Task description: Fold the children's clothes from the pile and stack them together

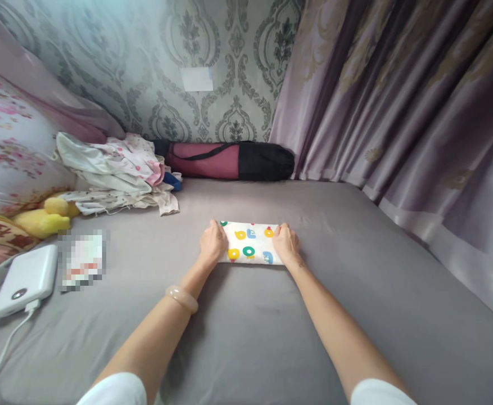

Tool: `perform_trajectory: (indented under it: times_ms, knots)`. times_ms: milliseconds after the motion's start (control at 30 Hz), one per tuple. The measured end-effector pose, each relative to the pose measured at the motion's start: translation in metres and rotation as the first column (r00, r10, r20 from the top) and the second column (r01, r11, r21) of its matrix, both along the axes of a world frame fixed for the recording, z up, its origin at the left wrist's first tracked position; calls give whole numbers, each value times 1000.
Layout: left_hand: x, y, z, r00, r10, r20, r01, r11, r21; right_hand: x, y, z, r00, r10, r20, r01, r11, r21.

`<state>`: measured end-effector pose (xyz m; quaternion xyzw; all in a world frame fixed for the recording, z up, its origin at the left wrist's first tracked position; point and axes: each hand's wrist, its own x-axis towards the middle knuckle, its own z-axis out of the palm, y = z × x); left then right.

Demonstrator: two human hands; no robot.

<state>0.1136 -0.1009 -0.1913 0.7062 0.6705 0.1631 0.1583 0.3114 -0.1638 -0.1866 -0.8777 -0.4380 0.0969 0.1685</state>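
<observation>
Cloth is held between the left hand and right hand, its long axis running crosswise; one end is gripped by each, neither being nearer.

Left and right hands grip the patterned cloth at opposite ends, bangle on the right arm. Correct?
Wrong arm: the head view shows the bangle on the left arm. The rest stands: left hand and right hand grip the patterned cloth at opposite ends.

Sleeves are white, bangle pale, wrist perhaps tattooed.
</observation>
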Motion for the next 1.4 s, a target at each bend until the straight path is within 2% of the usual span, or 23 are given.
perform_trajectory:
  times_ms: [133,333,433,500,567,667,733,800,867,933,1033,1133,1200,1300,1400]
  knots:
    - [-4,4,-5,998,15,64,-15,1000,8,1,0,2,1000,-8,-2,8,1000,4]
    - [-20,12,-13,963,42,267,-36,999,-28,6,-6,8,999,38,-3,-38,999,-20]
    - [-30,10,-15,944,76,321,-74,997,-18,3,-11,14,994,48,95,-45,998,-32]
    - [-35,6,-17,937,92,338,-110,993,35,-5,-12,18,975,108,196,-114,993,24]
    - [-39,3,-20,929,104,356,-146,985,93,-20,-11,22,924,263,278,-301,948,103]
    - [-43,-2,-23,914,94,394,-163,976,146,-51,-5,26,789,521,325,-587,795,153]
    - [-46,-3,-26,909,60,412,-150,971,188,-73,0,26,733,604,312,-666,730,152]
    - [-48,-4,-28,903,31,428,-142,962,231,-92,6,23,711,633,307,-693,704,155]
    - [-50,-3,-30,895,17,445,-148,954,262,-104,11,16,706,640,305,-699,700,148]
    - [-49,-3,-33,890,13,455,-160,945,285,-112,16,6,705,662,256,-698,711,85]
    - [-47,-3,-34,898,13,441,-161,940,301,-116,20,-11,705,694,148,-697,716,-40]
    - [-45,-5,-33,909,13,416,-145,947,288,-117,22,-20,707,696,129,-694,717,-63]
    - [-45,-6,-31,917,21,398,-143,950,278,-115,23,-18,707,698,116,-696,715,-60]
    - [-45,-9,-28,930,32,367,-139,953,268,-108,23,-4,704,707,72,-706,707,-37]
    - [-44,-14,-23,949,30,314,-120,955,272,-97,21,15,740,643,197,-666,741,82]
